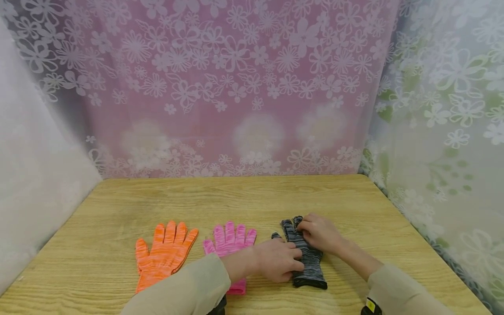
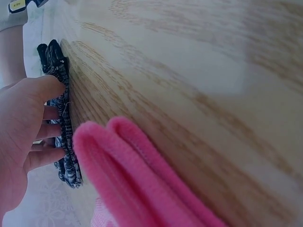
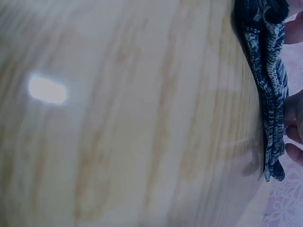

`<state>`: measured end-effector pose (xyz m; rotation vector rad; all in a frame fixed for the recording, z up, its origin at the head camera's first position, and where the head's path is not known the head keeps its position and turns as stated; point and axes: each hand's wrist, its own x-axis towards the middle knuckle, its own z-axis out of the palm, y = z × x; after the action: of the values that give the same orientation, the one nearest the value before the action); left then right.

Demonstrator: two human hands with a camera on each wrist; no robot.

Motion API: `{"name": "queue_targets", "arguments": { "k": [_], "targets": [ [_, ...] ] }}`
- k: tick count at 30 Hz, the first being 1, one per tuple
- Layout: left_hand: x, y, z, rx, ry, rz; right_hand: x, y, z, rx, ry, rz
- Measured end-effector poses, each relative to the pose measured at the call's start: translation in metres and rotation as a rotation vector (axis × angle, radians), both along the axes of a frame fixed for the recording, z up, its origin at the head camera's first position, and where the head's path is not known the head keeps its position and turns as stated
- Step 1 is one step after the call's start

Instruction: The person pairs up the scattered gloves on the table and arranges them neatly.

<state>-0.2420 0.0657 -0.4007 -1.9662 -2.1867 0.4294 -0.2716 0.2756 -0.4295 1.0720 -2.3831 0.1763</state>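
Note:
A black-and-grey knitted glove (image 1: 311, 262) lies on the table at the right, its dark cuff toward me. Across its palm rests my left hand (image 1: 278, 261); in the left wrist view the fingers (image 2: 51, 130) are fairly straight and touch the glove's side. My right hand (image 1: 320, 232) has bent fingers at the upper right of the same glove and pinches one of its fingers, covering part of the finger end. In the right wrist view the glove (image 3: 270, 94) appears edge-on, with only some fingertips (image 3: 294, 135) visible beside it.
A pink glove (image 1: 230, 245) lies mid-table, partly under my left forearm. Farther left is an orange glove (image 1: 161, 260), its cuff hidden by my sleeve. Wooden table (image 1: 228, 197) surface extends behind them to a pink floral curtain (image 1: 236, 87). Pale curtains hang at both sides.

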Motion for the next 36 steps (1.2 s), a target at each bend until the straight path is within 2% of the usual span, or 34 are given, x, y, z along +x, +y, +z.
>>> {"name": "queue_targets", "arguments": {
  "k": [5,11,15,22,29,36],
  "targets": [
    [0.000,-0.001,0.000,-0.001,0.002,0.000,0.003,-0.002,0.002,0.035,-0.043,-0.051],
    [0.001,0.000,0.001,-0.012,0.006,0.005,0.005,-0.001,0.005,0.029,-0.094,-0.053],
    [0.000,0.000,0.001,-0.021,-0.001,0.015,0.001,0.000,0.007,0.045,-0.051,-0.013],
    [-0.001,0.001,-0.001,-0.019,-0.007,0.009,-0.004,0.004,0.005,0.140,0.077,0.119],
    [-0.001,0.001,-0.001,-0.019,0.001,0.010,-0.006,0.007,0.003,0.129,0.082,0.109],
    [0.000,0.002,0.000,-0.034,0.006,0.013,-0.008,0.010,0.002,0.128,0.082,0.139]
  ]
}}
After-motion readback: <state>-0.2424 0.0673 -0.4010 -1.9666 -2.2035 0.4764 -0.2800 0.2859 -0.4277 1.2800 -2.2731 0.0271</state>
